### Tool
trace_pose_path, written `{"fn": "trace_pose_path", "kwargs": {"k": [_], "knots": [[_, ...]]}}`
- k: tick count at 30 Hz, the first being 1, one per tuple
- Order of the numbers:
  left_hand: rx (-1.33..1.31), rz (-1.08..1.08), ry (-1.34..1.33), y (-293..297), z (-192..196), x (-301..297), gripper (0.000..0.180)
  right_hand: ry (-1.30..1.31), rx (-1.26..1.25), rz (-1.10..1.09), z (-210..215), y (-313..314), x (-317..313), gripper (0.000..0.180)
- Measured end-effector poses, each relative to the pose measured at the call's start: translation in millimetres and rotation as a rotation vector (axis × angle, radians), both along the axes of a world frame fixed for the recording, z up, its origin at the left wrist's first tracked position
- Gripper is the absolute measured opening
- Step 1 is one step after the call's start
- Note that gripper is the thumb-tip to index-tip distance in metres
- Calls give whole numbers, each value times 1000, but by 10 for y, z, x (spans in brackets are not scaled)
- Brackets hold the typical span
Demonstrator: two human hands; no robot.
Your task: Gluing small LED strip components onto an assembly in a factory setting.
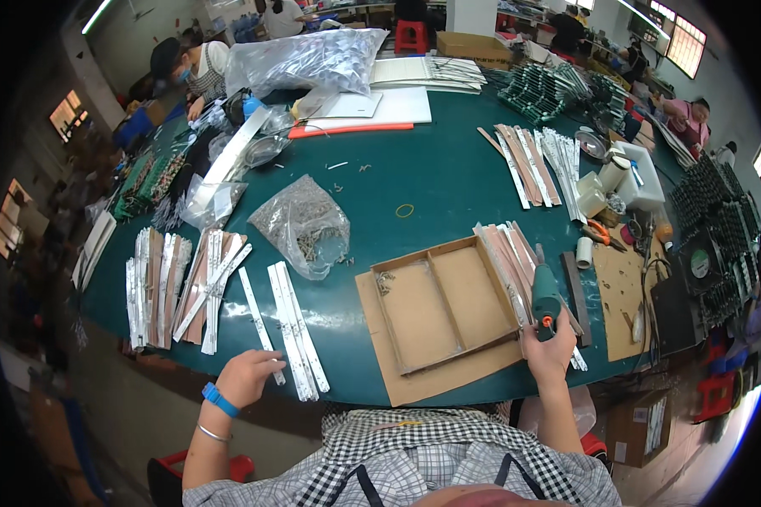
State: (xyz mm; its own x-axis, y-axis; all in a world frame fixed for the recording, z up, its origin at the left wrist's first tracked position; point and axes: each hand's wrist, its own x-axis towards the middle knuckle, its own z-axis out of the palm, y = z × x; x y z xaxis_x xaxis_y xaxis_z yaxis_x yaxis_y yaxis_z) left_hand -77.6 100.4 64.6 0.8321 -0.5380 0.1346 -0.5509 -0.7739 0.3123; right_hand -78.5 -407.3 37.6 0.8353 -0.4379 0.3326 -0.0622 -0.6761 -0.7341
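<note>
Left hand point(247, 376): fingers closed on near end of white strip point(258, 323). Right hand point(550, 348): clenched around green screwdriver point(545, 297), beside cardboard tray point(444, 302). Step: picking up. Next: steady alignment needed.

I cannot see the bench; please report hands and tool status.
Left hand on white strips. Right hand grips green power screwdriver. Cardboard tray between them.

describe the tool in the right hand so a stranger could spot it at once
On the green table, look just right of the shallow cardboard tray. The right hand holds a teal power screwdriver with an orange trigger, the only chunky tool among flat metal strips.
</note>
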Motion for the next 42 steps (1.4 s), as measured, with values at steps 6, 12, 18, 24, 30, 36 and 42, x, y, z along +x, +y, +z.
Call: {"fn": "trace_pose_path", "kwargs": {"k": [6, 12, 18, 24, 30, 36, 42], "knots": [[30, -54, -16, -373, 287, 399, 29, -56, 535, 61, 131, 231, -121, 37], [-36, -194, -140, -1060, 204, 923, 28, 163, 462, 181, -18, 665, -41, 30], [-37, -214, -137, -1672, -55, 1375, 13, 188, 512, 225, -52, 862, -1, 30], [167, 19, -146, -1973, -379, 1724, 11, 148, 363, 251, -163, 874, -49, 38], [212, 52, -235, -2036, -516, 1744, 7, 210, 326, 217, -243, 780, -133, 41], [198, -29, -228, -2068, -558, 1701, 5, 102, 374, 293, -405, 636, -215, 43], [111, -192, -285, -2055, -539, 1686, 4, 127, 433, 272, -305, 658, -235, 42]]}}
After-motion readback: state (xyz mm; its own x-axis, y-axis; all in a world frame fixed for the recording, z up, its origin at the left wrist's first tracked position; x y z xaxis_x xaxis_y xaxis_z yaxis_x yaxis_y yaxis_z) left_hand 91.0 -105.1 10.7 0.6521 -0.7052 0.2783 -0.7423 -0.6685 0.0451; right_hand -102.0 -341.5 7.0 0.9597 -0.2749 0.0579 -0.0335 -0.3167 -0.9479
